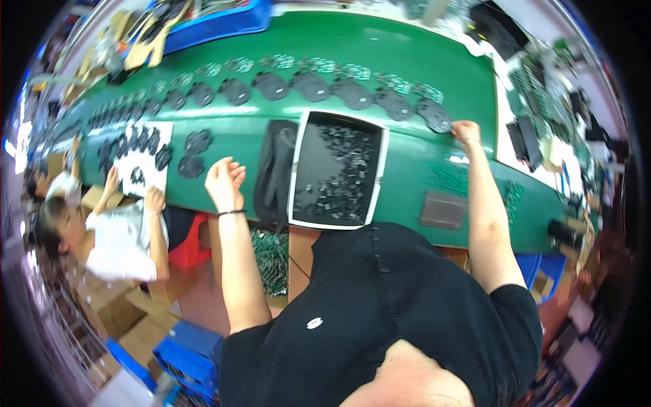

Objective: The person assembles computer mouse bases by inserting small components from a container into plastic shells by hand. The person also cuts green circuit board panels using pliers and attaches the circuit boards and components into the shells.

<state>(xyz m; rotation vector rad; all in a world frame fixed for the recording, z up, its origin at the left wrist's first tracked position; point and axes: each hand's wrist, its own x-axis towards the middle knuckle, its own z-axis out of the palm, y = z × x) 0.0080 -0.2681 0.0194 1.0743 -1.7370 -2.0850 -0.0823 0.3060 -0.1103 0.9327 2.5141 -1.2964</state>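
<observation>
My right hand (466, 131) reaches to the right end of a long row of flat, black, rounded parts. Its fingertips are pinched at the edge of the last black part (432, 115), which lies on the green table (400, 41). Raised over the table's near edge, my left hand (226, 183) is empty, its fingers loosely bent and apart. Between my hands stands a white-rimmed tray (384, 163) with many small black pieces (346, 163) in it. A folded black cloth-like item (274, 166) lies along the tray's left side.
Green circuit boards (319, 65) line up behind the black parts. A brown flat block (443, 210) and thin green strips (447, 178) lie at right. A blue bin (224, 30) stands far left. Two people sit at left; the nearer one's hand (154, 200) rests by white paper (159, 180).
</observation>
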